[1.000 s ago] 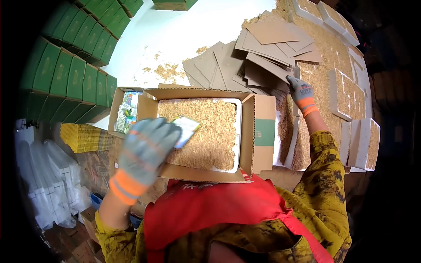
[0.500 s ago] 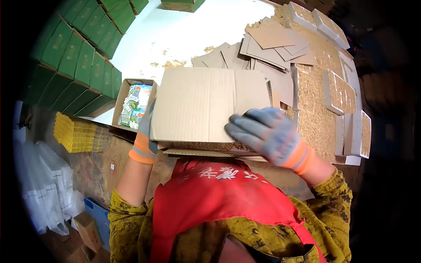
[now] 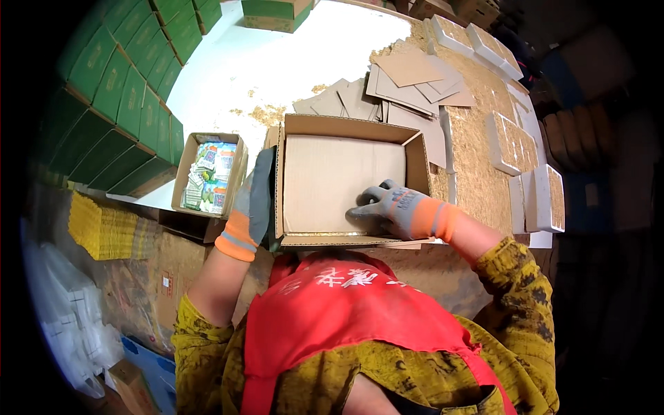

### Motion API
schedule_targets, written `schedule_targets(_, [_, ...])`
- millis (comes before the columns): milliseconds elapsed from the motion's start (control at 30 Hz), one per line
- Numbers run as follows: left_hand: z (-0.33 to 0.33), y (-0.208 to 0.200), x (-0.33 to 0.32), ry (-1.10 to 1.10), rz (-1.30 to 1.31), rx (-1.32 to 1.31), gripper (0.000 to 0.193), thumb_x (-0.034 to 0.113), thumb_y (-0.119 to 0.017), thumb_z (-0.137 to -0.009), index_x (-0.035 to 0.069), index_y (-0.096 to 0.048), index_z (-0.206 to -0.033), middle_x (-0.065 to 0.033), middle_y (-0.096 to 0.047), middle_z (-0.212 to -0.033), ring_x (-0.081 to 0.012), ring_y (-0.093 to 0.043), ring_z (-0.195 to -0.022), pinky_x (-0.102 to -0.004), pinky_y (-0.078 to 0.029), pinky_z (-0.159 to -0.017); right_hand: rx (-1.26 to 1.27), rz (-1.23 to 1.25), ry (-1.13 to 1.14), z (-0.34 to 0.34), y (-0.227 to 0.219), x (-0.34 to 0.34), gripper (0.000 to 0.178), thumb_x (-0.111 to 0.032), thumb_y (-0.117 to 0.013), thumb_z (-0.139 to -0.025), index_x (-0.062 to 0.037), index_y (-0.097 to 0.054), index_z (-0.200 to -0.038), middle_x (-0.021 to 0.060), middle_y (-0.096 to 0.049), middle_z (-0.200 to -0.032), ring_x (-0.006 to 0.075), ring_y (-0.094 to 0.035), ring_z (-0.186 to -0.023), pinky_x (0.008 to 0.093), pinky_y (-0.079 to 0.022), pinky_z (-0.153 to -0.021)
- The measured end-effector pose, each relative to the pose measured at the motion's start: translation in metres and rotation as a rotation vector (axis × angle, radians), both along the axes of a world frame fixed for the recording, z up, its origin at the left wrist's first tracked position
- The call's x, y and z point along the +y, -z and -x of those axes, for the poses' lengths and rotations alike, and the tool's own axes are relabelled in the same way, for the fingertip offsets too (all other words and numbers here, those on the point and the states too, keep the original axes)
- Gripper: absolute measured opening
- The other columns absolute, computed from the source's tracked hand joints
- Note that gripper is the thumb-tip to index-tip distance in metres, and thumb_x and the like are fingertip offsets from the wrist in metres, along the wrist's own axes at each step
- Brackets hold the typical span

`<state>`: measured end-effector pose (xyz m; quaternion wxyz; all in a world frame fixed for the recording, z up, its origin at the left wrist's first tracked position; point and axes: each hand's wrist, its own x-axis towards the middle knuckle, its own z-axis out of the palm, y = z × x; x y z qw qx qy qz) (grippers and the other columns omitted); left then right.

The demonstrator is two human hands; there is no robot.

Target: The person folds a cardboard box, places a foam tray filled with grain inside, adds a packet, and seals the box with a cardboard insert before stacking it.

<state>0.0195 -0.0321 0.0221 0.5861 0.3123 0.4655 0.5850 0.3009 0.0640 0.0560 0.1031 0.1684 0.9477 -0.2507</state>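
In front of me stands an open cardboard box (image 3: 348,123), its upper edges standing up around a flat cardboard sheet (image 3: 339,180). The sheet lies inside and covers whatever is beneath it. My left hand (image 3: 259,197), in a grey and orange glove, rests lengthwise against the outside of the box's left wall, fingers extended. Inside the box, my right hand (image 3: 393,209), gloved alike, touches the sheet near its right front part; its fingers are bent and slightly apart, gripping nothing visible.
A small carton (image 3: 242,162) of printed packets stands left of the box. Loose cardboard sheets (image 3: 408,79) pile up behind it. Grain-like loose material (image 3: 477,145) and white-edged blocks (image 3: 510,142) cover the right. Green boxes (image 3: 124,90) are stacked at left, above yellow trays (image 3: 104,225).
The cardboard sheet went from above the box's rim down inside it. My right hand followed it into the box; my left hand stayed at the left side.
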Motion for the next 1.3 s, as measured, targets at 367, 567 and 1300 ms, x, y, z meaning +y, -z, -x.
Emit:
schedule_targets(367, [-0.004, 0.005, -0.001, 0.034, -0.288, 0.531, 0.041, 0.014, -0.049, -0.101, 0.000, -0.044, -0.139, -0.0133, -0.061, -0.125, -0.0213, -0.062, -0.108, -0.0302, -0.050, -0.092, -0.122, -0.074, 0.024, 0.015, 0.000, 0.001, 0.050, -0.004, -0.058, -0.079, -0.0195, -0.059, -0.127, 0.0145, -0.056, -0.124, 0.0371, -0.055, -0.114, 0.0407, -0.045, -0.099])
schedule_targets(567, [-0.006, 0.030, -0.002, -0.017, 0.269, -0.322, 0.062, 0.036, -0.070, -0.090, -0.001, -0.050, -0.135, -0.0118, -0.059, -0.128, -0.0204, -0.058, -0.113, -0.0315, -0.049, -0.095, 0.743, 0.290, 0.591, -0.083, -0.039, 0.018, 0.053, 0.005, -0.052, -0.085, -0.0094, -0.052, -0.136, 0.0132, -0.059, -0.129, 0.0284, -0.055, -0.121, 0.0346, -0.044, -0.102])
schedule_targets(1300, [0.037, -0.059, 0.000, -0.075, 0.080, 0.008, 0.049, 0.012, -0.055, -0.098, 0.005, -0.041, -0.144, -0.0121, -0.053, -0.132, -0.0182, -0.053, -0.119, -0.0321, -0.044, -0.099, 1.116, 1.549, 0.907, -0.011, 0.032, 0.029, 0.055, -0.030, -0.056, -0.095, -0.0023, -0.043, -0.141, 0.0115, -0.055, -0.133, 0.0244, -0.056, -0.119, 0.0377, -0.046, -0.101])
